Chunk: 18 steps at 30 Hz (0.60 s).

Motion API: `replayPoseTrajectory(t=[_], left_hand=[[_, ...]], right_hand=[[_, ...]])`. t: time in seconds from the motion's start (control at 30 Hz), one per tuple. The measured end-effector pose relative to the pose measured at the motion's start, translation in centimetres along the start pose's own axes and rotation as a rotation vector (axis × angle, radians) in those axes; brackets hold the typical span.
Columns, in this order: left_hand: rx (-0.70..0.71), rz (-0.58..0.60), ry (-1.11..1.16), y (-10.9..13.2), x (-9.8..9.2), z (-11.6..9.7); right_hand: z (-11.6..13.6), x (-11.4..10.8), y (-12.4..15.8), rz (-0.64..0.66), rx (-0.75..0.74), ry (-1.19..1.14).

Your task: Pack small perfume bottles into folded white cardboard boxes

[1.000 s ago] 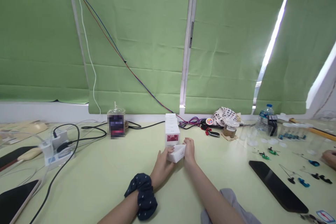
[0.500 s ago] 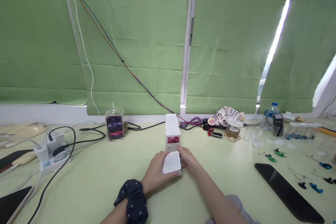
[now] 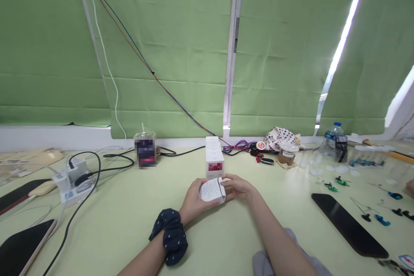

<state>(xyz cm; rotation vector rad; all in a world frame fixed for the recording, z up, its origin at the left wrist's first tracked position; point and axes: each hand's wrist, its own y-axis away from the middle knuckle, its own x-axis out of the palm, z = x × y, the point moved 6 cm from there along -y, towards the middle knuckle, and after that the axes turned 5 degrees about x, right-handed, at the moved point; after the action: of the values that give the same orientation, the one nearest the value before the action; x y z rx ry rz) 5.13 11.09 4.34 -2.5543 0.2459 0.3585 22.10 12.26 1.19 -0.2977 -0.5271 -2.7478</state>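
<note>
My left hand [image 3: 191, 204], with a dark dotted scrunchie at the wrist, is wrapped round a small white carton [image 3: 211, 189] covered in fine print. The carton lies tilted just above the table, its right end turned towards my right hand [image 3: 241, 188]. There, an end flap appears folded out, and my right fingers grip the carton around it. Some right fingertips are hidden behind the carton. Straight beyond my hands stands a row of similar white cartons [image 3: 213, 154], the nearest with a red picture on its front.
At left are a power strip [image 3: 77, 192] with cables, phones and a lidded cup [image 3: 145, 151]. To the right lie a black slab [image 3: 349, 224], small green and blue parts, a jar [image 3: 287, 154] and a water bottle [image 3: 333, 138]. Another person's hand [image 3: 410, 186] shows at the right edge.
The carton has turned, so its right end now shows with the flap out. My right hand has shifted from behind the carton to its right end. The view has moved slightly.
</note>
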Motion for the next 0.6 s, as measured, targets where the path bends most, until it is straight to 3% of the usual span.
replayPoseTrajectory(t=[0.13, 0.33, 0.5, 0.6], left_hand=[[-0.011, -0.004, -0.043, 0.0, -0.1, 0.0], [-0.03, -0.053, -0.021, 0.1, -0.3, 0.2], [-0.082, -0.103, 0.012, -0.2, -1.2, 0.6], [-0.174, -0.067, 0.209, -0.3, -1.1, 0.5]], right_hand=[[1.3, -1.0, 0.7, -0.078, -0.132, 0.128], [3.6, -0.3, 0.9, -0.252, -0.53, 0.612], [3.5, 1.3, 0.6, -0.083, -0.524, 0.468], [3.5, 2.0, 1.0, 0.035, -0.502, 0.276]])
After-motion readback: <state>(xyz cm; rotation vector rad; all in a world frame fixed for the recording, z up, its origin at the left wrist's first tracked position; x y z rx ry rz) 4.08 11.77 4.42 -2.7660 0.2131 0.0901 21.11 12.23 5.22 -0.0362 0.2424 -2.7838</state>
